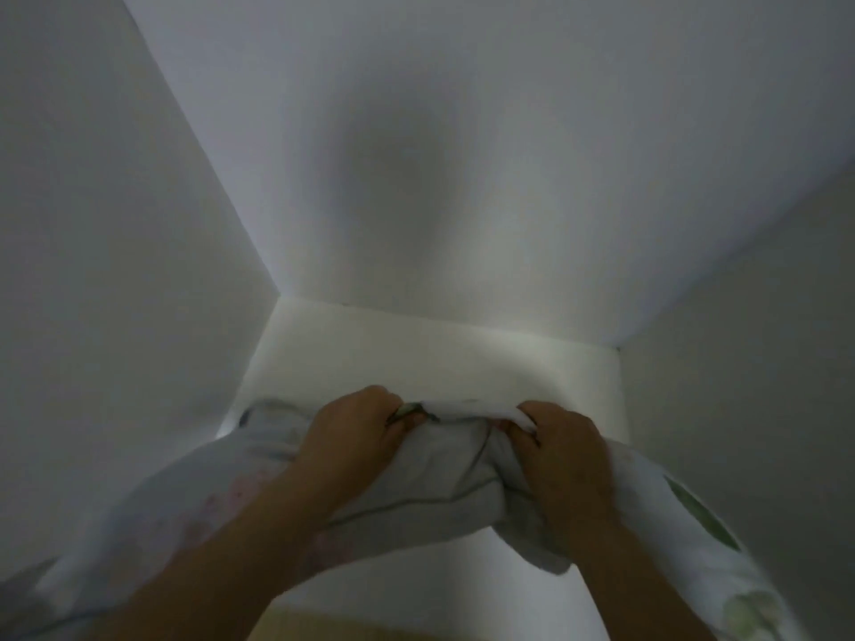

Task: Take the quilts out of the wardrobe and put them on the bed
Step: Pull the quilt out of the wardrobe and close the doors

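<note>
- Head view: left hand point(356, 437) and right hand point(562, 448) are both clenched on a bunched fold of the quilt point(455, 474), knuckles up, near each other.
- Pale, with green leaf prints, the quilt sags to both sides of the arms.
- It lies at the front of a white wardrobe point(416, 178) compartment, over the shelf point(430, 358).

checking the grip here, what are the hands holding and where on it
Both the left hand and right hand clutch the quilt along its bunched upper edge.
</note>
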A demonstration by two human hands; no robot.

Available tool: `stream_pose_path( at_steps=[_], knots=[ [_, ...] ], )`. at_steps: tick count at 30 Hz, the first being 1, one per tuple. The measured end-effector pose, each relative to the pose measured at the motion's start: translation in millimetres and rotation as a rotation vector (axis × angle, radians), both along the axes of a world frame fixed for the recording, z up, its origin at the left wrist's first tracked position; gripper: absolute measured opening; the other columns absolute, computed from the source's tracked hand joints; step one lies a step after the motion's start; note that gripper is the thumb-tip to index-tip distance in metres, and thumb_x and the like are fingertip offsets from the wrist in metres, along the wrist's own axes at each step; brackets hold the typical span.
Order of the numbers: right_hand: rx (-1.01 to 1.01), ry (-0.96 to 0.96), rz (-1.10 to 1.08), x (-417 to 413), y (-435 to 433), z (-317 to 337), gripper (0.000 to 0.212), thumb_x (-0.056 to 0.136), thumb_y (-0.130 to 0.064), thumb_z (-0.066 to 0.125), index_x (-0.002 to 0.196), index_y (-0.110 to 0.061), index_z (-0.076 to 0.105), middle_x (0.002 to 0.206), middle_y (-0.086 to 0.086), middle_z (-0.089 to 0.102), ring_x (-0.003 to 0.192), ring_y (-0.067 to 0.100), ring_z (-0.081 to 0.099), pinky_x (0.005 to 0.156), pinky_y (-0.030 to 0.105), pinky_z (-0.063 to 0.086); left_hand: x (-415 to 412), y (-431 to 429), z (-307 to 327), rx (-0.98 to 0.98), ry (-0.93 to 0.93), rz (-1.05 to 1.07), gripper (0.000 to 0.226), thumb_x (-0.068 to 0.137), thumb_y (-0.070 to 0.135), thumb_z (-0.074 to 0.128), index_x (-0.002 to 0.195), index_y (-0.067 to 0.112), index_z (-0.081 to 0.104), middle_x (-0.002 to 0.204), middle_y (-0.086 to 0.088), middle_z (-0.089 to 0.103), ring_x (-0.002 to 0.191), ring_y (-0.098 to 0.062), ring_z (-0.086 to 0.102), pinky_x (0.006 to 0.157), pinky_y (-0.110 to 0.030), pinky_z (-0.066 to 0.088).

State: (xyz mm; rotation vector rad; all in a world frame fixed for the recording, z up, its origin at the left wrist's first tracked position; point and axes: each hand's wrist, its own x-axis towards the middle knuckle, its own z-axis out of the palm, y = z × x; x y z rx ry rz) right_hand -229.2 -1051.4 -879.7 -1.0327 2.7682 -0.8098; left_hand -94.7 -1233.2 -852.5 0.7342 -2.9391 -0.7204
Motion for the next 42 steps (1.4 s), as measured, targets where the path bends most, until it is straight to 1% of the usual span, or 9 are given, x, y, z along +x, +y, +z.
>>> stream_pose_path(
  at_steps=[4, 8, 11, 14, 20, 29, 33, 36, 42],
  knots=[
    [-0.021, 0.045, 0.046, 18.6, 6.4, 67.7, 0.051, 0.082, -0.052, 0.034, 0.086, -0.016, 0.070, 0.082, 0.007, 0.072, 0.073, 0.033, 0.065, 0.070, 0.041, 0.052, 27.2, 5.5, 64.2, -0.006, 0.043, 0.011, 0.073, 0.071, 0.068, 0.007, 0.077, 0.017, 0.058, 0.084, -0.004, 0.062, 0.082, -0.023, 0.059, 0.072, -0.034, 0.043],
    [-0.044, 0.133, 0.065, 41.3, 16.0, 148.9, 0.045, 0.081, -0.046, 0.040, 0.080, -0.015, 0.072, 0.072, 0.007, 0.072, 0.063, 0.031, 0.067, 0.059, 0.040, 0.055, 52.3, 15.3, 135.7, -0.014, 0.057, 0.006, 0.077, 0.070, 0.068, 0.002, 0.078, 0.018, 0.059, 0.083, -0.001, 0.062, 0.080, -0.021, 0.058, 0.071, -0.032, 0.043],
    [-0.037, 0.071, 0.075, 53.1, 18.9, 203.3, 0.053, 0.078, -0.055, 0.031, 0.074, -0.017, 0.069, 0.071, 0.006, 0.070, 0.066, 0.032, 0.065, 0.061, 0.040, 0.052, 65.7, 20.0, 185.6, -0.028, 0.095, -0.007, 0.078, 0.070, 0.068, 0.000, 0.079, 0.017, 0.059, 0.082, 0.000, 0.060, 0.081, -0.020, 0.058, 0.072, -0.032, 0.043],
    [-0.017, 0.072, 0.082, 62.1, 17.6, 254.7, 0.055, 0.075, -0.057, 0.026, 0.069, -0.019, 0.066, 0.067, 0.005, 0.068, 0.065, 0.030, 0.063, 0.060, 0.037, 0.046, 77.2, 19.4, 234.3, -0.039, 0.136, -0.021, 0.068, 0.072, 0.067, 0.003, 0.070, 0.018, 0.050, 0.071, 0.003, 0.049, 0.074, -0.020, 0.055, 0.065, -0.030, 0.035],
    [-0.051, 0.023, 0.058, 86.6, 15.5, 363.9, 0.045, 0.072, -0.063, 0.030, 0.061, -0.025, 0.054, 0.054, -0.005, 0.052, 0.060, 0.023, 0.059, 0.060, 0.033, 0.045, 95.7, 13.1, 337.0, -0.085, 0.214, -0.028, 0.078, 0.071, 0.067, 0.003, 0.084, 0.019, 0.063, 0.087, 0.001, 0.064, 0.082, -0.017, 0.059, 0.074, -0.029, 0.041],
    [-0.103, 0.107, 0.021, 131.4, 35.3, 512.4, 0.045, 0.070, -0.068, 0.036, 0.062, -0.029, 0.058, 0.060, -0.001, 0.063, 0.067, 0.023, 0.064, 0.062, 0.032, 0.046, 133.3, 21.4, 477.6, -0.151, 0.330, -0.086, 0.080, 0.073, 0.065, 0.006, 0.093, 0.016, 0.066, 0.094, -0.001, 0.067, 0.091, -0.020, 0.062, 0.083, -0.032, 0.046],
    [-0.120, 0.134, 0.004, 154.8, 50.3, 570.1, 0.033, 0.074, -0.060, 0.046, 0.060, -0.031, 0.054, 0.065, 0.002, 0.068, 0.070, 0.025, 0.065, 0.065, 0.034, 0.049, 150.8, 32.6, 537.4, -0.186, 0.368, -0.109, 0.079, 0.073, 0.065, 0.007, 0.089, 0.015, 0.066, 0.089, -0.003, 0.067, 0.086, -0.020, 0.062, 0.078, -0.029, 0.043],
    [-0.140, 0.151, 0.002, 172.2, 65.5, 605.8, 0.037, 0.075, -0.061, 0.047, 0.055, -0.031, 0.047, 0.057, -0.002, 0.058, 0.068, 0.026, 0.063, 0.064, 0.035, 0.048, 165.0, 45.2, 574.4, -0.215, 0.383, -0.104, 0.074, 0.075, 0.066, 0.008, 0.076, 0.016, 0.062, 0.076, 0.002, 0.061, 0.072, -0.014, 0.055, 0.067, -0.025, 0.036],
    [-0.181, 0.241, 0.018, 202.2, 101.4, 664.0, 0.036, 0.083, -0.057, 0.056, 0.061, -0.028, 0.053, 0.058, -0.006, 0.054, 0.069, 0.024, 0.062, 0.062, 0.032, 0.043, 197.2, 84.3, 635.9, -0.266, 0.401, -0.100, 0.045, 0.094, 0.048, 0.037, 0.075, 0.014, 0.061, 0.076, -0.003, 0.059, 0.073, -0.019, 0.055, 0.068, -0.029, 0.039]
  ],
)
